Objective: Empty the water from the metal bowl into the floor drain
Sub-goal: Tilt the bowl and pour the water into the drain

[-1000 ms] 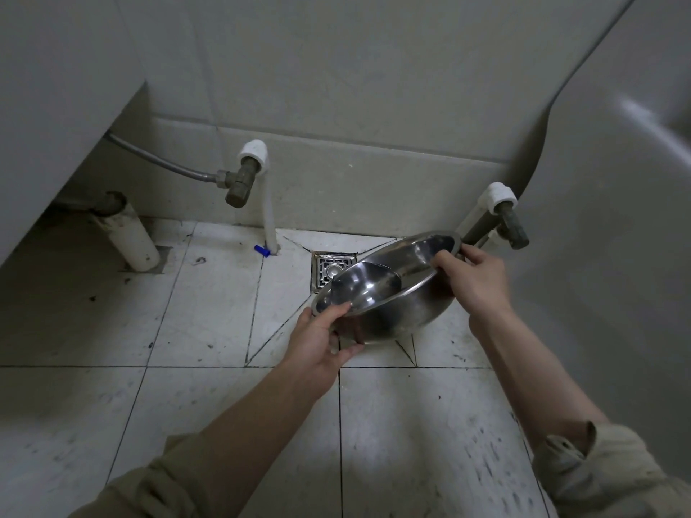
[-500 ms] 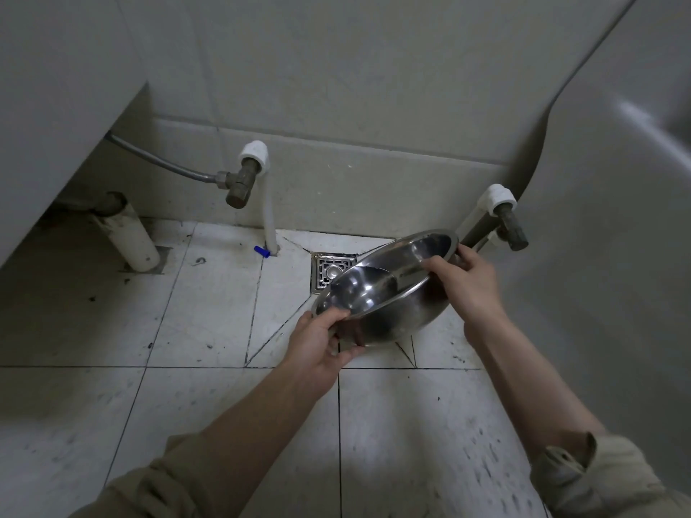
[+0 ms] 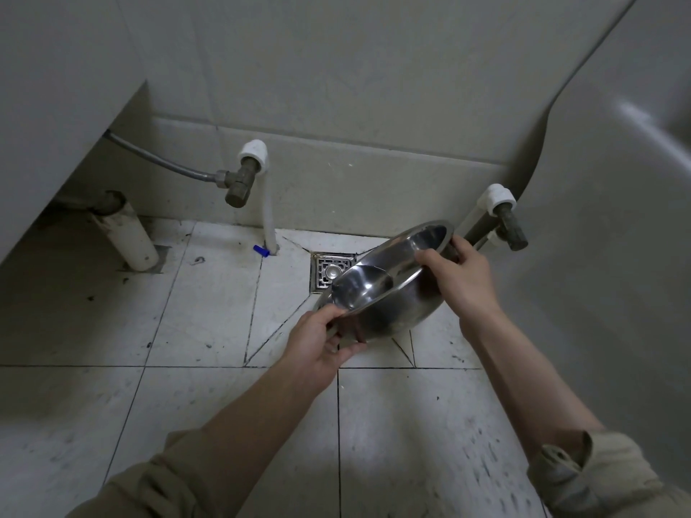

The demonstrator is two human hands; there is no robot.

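The metal bowl (image 3: 385, 286) hangs in the air above the tiled floor (image 3: 209, 312), tilted steeply so that its open mouth faces left and away, toward the wall, with its lower lip just over the right side of the floor drain (image 3: 329, 271), which sits near the foot of the wall between two valve pipes. The left hand (image 3: 318, 345) grips the near, lower part of the rim, thumb on top and fingers (image 3: 351, 345) curled under the outer wall; the right hand (image 3: 460, 278) clamps the far, upper part of the rim, thumb inside and the other fingers behind the bowl. Both grips are closed on the bowl. It looks like thin polished steel: stiff, light on its own and not fragile, but smooth and probably wet, so likely to slip in bare hands. The flat rolled rim is the sensible place to hold, on opposite sides as here, since it gives the thumbs an edge to hook. Any water makes it shift weight toward the low lip as it tips; whether water remains inside cannot be told from the reflections, and no stream is visible. The main risk seems to be splashing beyond the small grate if the pour is rushed.
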